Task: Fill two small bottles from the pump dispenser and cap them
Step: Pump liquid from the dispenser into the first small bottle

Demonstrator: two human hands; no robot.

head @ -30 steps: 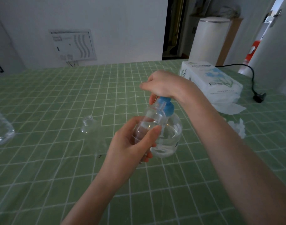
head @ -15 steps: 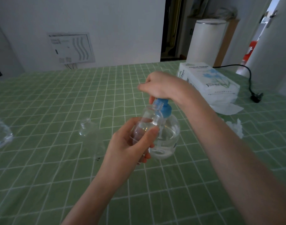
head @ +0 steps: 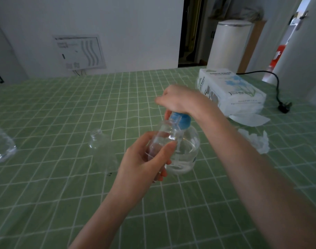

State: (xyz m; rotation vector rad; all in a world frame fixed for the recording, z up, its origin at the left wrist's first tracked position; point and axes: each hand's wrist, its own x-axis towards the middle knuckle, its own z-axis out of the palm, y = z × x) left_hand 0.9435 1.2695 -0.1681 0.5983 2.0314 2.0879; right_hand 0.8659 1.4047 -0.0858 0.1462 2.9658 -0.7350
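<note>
A: Head view, first entry?
B: One pump dispenser, centre of the surface; right hand, fingers curled over its blue top.
A: Second entry?
B: One small bottle, gripped in the left hand fingers, mouth beside the spout. One second bottle, uncapped, at nine o'clock.

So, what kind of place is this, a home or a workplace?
Most likely a home, perhaps a dining or kitchen area: a green checked tablecloth, a pack of tissue paper on it, and a white bin by a doorway.
</note>
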